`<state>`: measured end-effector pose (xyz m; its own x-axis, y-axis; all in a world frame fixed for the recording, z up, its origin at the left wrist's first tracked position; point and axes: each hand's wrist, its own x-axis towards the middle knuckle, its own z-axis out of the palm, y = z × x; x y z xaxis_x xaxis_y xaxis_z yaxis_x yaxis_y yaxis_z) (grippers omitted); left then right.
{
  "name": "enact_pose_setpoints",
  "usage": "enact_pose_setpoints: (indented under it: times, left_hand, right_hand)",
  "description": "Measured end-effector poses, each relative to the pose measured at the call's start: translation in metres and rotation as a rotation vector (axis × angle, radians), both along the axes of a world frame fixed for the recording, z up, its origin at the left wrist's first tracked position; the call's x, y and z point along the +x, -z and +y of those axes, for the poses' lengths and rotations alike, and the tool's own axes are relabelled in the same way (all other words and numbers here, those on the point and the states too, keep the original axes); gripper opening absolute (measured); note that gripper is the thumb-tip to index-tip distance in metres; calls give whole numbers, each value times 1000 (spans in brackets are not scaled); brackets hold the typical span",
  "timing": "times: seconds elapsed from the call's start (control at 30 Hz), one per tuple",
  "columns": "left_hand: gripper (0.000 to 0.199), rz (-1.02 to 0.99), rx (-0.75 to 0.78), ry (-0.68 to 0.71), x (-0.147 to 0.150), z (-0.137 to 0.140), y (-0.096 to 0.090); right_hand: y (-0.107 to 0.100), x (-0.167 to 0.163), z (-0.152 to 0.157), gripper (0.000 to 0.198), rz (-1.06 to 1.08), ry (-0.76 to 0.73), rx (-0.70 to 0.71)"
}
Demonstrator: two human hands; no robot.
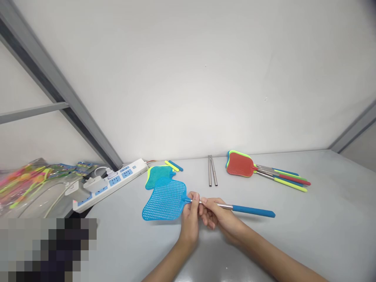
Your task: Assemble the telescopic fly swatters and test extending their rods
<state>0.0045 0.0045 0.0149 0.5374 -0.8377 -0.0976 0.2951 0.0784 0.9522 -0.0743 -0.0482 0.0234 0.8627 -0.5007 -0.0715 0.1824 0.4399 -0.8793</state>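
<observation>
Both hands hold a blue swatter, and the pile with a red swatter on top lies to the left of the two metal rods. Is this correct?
Not entirely: the head view shows the pile with the red swatter on top to the right of the two metal rods, not the left. The left hand and right hand do hold the blue swatter.

White power strip [115, 181], plugs [95, 183] in it, near clear plastic packaging [31, 197]; grey metal frame [58, 80], pale wall [205, 86]

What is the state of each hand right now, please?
Left hand: closed, holding the blue fly swatter near its head.
Right hand: closed, pinching the same swatter's metal shaft.
</observation>
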Motion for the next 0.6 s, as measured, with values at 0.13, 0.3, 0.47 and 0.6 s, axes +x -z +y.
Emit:
enact_pose_setpoints:
  times: [0.13,0.3,0.47,0.6]
  left_hand:
    - [44,16,-20,49,-2,-1,3]
    - [44,81,28,34,1,-7,12]
    - [41,128,58,21,4,-11,15]
    - [39,128,59,21,5,-12,14]
  right_hand:
    - [1,-1,1,43,27,0,-9]
    - [6,0,-3,36,49,13,76]
    - [12,3,-8,32,85,28,138]
    - [13,4,-9,29,84,40,173]
